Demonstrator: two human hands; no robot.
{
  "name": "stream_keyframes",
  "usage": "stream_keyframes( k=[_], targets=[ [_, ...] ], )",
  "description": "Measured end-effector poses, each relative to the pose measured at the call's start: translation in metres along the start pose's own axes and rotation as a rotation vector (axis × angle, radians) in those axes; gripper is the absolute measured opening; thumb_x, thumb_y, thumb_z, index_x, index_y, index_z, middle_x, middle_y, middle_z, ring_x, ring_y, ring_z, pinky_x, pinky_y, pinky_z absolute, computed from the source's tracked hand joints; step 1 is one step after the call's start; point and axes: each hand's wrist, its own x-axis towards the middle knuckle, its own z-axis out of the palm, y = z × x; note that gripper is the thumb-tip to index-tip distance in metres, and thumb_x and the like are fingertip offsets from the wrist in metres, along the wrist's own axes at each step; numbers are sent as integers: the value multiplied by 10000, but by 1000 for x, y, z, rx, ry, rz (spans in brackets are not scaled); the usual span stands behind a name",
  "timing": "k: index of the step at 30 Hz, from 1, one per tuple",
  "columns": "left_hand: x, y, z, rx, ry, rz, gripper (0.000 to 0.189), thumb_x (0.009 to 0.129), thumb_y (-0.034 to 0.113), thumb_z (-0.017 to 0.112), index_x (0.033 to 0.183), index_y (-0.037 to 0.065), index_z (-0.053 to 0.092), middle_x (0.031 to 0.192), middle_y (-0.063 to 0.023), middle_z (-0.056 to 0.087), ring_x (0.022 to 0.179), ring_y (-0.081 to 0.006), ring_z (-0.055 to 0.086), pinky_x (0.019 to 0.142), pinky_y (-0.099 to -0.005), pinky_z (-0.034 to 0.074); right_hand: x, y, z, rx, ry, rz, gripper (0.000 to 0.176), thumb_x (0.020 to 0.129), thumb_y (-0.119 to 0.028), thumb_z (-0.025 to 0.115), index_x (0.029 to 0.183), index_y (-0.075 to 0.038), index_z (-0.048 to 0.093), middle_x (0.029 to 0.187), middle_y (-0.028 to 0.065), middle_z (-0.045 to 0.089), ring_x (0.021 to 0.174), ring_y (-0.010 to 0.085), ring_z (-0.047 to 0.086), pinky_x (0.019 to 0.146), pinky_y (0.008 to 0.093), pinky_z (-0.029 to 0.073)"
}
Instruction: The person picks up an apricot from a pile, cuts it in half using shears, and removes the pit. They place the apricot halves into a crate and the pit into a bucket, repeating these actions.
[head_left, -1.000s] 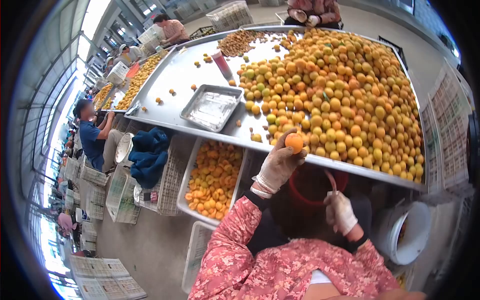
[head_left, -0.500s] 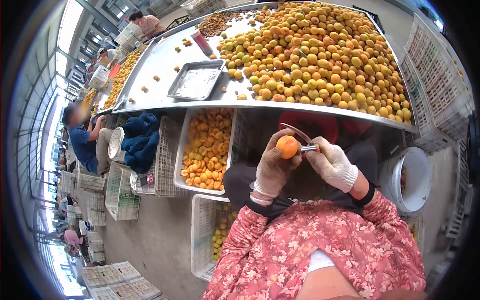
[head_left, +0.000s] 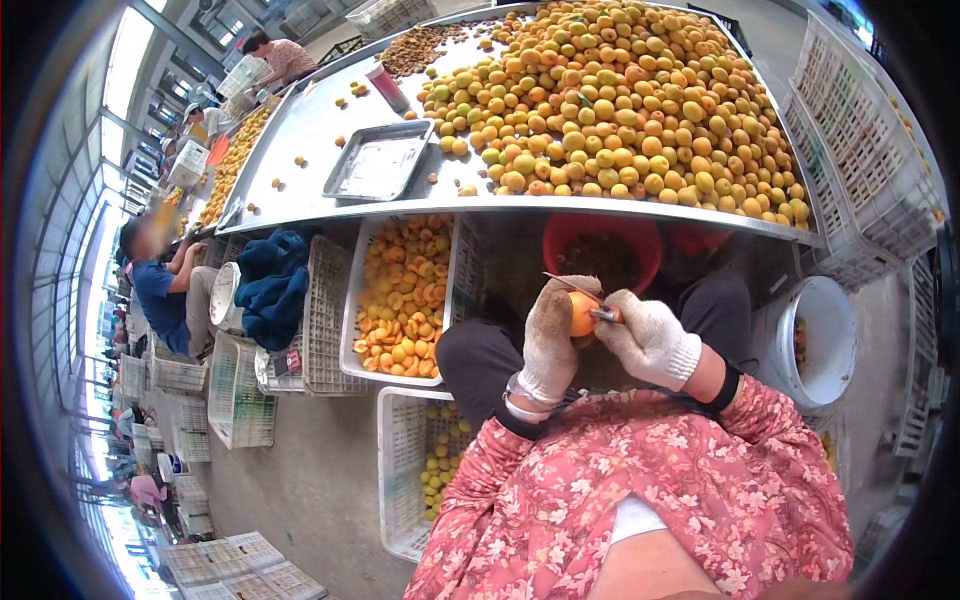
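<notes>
My left hand, in a soiled white knit glove, is closed around an orange apricot in front of my lap. In my right hand, gloved the same way, is a small curved knife. Its thin blade lies across the top of the apricot, and the metal part by the handle shows at the fruit's right side. Both hands are close together, the fingertips of the right hand right at the apricot. The knife's handle is mostly hidden in the right glove.
Whole apricots are heaped on the metal table, beside a shallow tray and a cup. Below stand a crate of halved apricots, a red tub and a white bucket. A person sits at left.
The knife blade has come down from above onto the apricot, and my right hand has closed in on the left. The whole view has shifted slightly.
</notes>
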Motion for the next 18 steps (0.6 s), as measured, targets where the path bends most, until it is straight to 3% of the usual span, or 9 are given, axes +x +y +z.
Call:
stream_keyframes(
  k=[4, 7, 10, 12, 13, 15, 17, 18],
  targets=[
    [-7, -10, 7, 38, 65, 40, 489, 1015, 481, 413, 1070, 29, 591, 970, -39, 604, 873, -98, 568, 795, -263, 470, -12, 12, 13, -48, 54, -26, 198, 920, -191, 639, 970, -41, 520, 702, 166, 618, 650, 370, 643, 556, 388, 487],
    [-6, -24, 4, 42, 84, 98, 476, 998, 501, 462, 1068, 47, 590, 968, -29, 621, 904, -103, 574, 805, -249, 464, -14, 20, 23, -70, 83, -29, 187, 923, -189, 629, 971, -44, 521, 703, 182, 620, 663, 376, 648, 557, 393, 487],
    [-9, -30, 3, 63, 127, 76, 460, 1005, 474, 465, 1058, 34, 588, 972, -40, 621, 901, -116, 575, 841, -275, 459, -11, 23, 32, 155, 169, -42, 190, 959, -248, 587, 971, -68, 527, 637, 123, 593, 539, 307, 611, 484, 374, 444],
    [-6, -23, 0, 115, 110, 90, 457, 1003, 473, 468, 1057, 36, 592, 973, -40, 621, 899, -114, 573, 836, -270, 459, -6, 3, 19, 877, -92, 675, 243, 993, -340, 528, 958, -100, 541, 565, 24, 507, 399, 179, 466, 402, 318, 349],
    [-4, -20, -1, 168, 89, 108, 455, 1001, 472, 472, 1056, 38, 595, 973, -41, 621, 898, -113, 571, 831, -266, 458, -3, -4, 6, 1030, -202, 834, 297, 1007, -406, 485, 950, -123, 557, 543, -46, 412, 375, 76, 321, 376, 251, 252],
    [1, -20, -4, 111, 44, 104, 435, 997, 465, 479, 1091, 55, 590, 967, -40, 621, 893, -112, 574, 817, -264, 463, -11, 2, 4, 1560, -368, 682, 316, 1010, -405, 471, 942, -112, 566, 522, -40, 393, 358, 61, 300, 366, 234, 243],
    [4, -17, 0, -292, 81, -68, 453, 980, 494, 499, 1146, 79, 574, 985, -35, 620, 899, -119, 584, 812, -265, 473, -16, -1, 7, 1474, -302, 603, 297, 1010, -380, 482, 950, -102, 564, 534, -39, 401, 372, 61, 319, 369, 235, 256],
    [6, -21, -6, -421, 6, -73, 448, 971, 452, 544, 1240, 95, 529, 1080, -57, 609, 951, -151, 601, 821, -277, 488, -17, -1, 8, 1389, -228, 511, 278, 1010, -355, 492, 958, -91, 562, 545, -39, 409, 386, 61, 339, 373, 236, 269]
  ],
)
